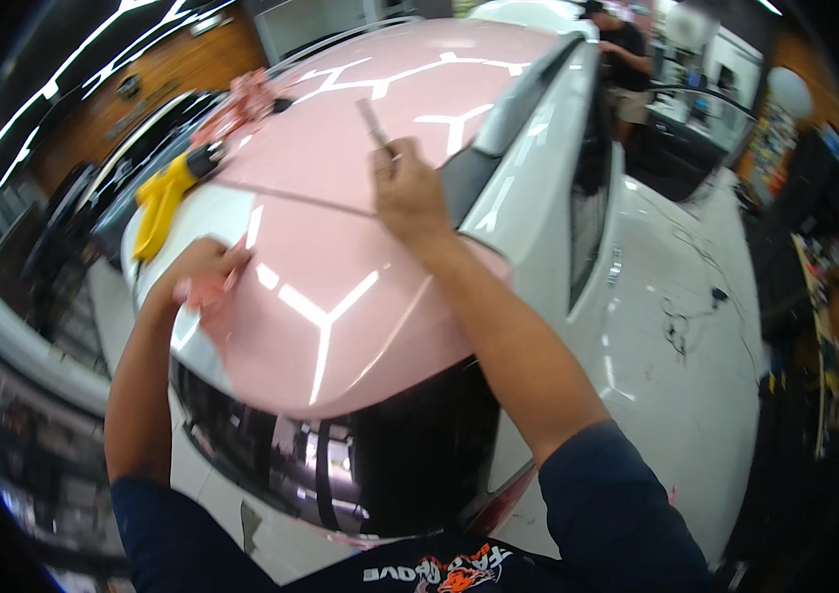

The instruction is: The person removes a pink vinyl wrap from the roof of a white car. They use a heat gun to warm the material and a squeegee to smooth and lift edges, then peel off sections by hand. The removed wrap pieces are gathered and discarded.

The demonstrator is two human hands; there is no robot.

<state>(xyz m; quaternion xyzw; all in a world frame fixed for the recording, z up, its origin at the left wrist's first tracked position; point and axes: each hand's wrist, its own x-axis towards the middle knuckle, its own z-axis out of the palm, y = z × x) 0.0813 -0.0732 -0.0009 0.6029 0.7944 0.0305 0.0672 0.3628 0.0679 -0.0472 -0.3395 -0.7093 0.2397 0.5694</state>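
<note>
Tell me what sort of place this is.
Likely a car-wrapping workshop: a white car is partly covered in glossy pink film, a yellow heat gun lies near the film's edge, and strip lights run overhead.

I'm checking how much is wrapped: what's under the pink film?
Beside the pink film, near the left hand, a white panel shows. Whatever lies directly beneath the film is covered and cannot be seen.
</note>
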